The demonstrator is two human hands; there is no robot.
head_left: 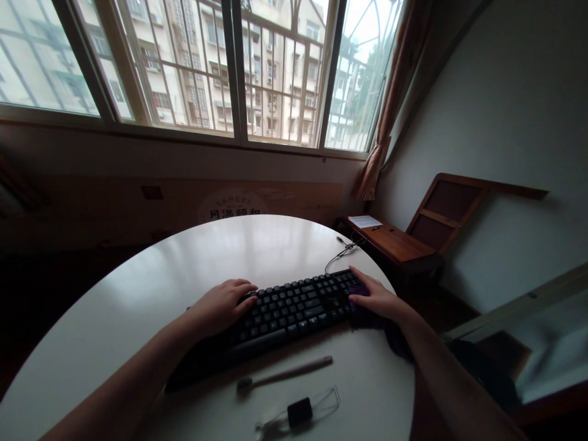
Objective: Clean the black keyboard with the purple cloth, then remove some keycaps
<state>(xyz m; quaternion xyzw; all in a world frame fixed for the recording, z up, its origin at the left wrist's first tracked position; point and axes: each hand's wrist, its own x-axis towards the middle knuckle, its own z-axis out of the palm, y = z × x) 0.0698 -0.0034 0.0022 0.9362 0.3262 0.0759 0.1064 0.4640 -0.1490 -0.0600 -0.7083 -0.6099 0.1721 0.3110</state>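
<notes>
A black keyboard (294, 309) lies at a slant on the white round table. My left hand (225, 303) is closed over its left far part, thumb on the keys and fingers close together. At the right end, over the number keys, my right hand (376, 297) presses a dark purple cloth (362, 312) against the keyboard, with thumb and forefinger apart. Part of the cloth hangs below the palm, near the table's edge. A toothbrush (289, 375) with dark bristles lies in front of the keyboard. Nearer to me is a black binder clip (299, 413) with wire handles.
The white table (248, 245) has a curved edge. The keyboard's cable (342, 251) lies bundled behind it, with its plug on the tabletop. To the right stands a low wooden bench (399, 245) holding papers (364, 222). Barred windows (280, 79) and a curtain (376, 153) are beyond.
</notes>
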